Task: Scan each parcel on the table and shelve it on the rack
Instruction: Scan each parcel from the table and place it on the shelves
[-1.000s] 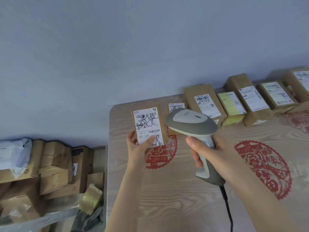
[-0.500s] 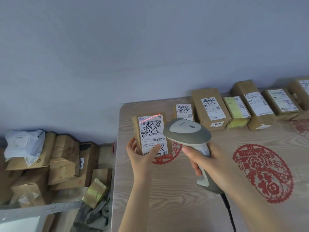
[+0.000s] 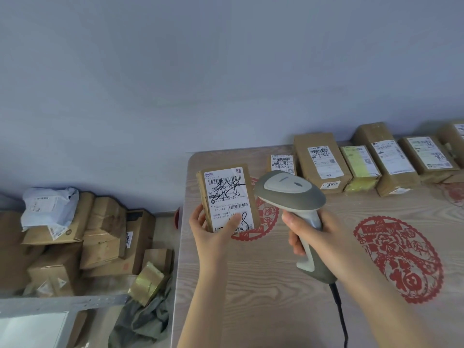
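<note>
Scan step in hand: left hand (image 3: 213, 229) grips parcel (image 3: 227, 197), label up; right hand (image 3: 316, 234) grips scanner (image 3: 291, 197), aimed at label. Next: probably shelve on rack, not in view.

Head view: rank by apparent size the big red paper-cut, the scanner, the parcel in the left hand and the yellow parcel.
1. red paper-cut
2. scanner and held parcel: too alike to rank
3. yellow parcel, but it lies farther from the camera, so its true size is unsure
</note>
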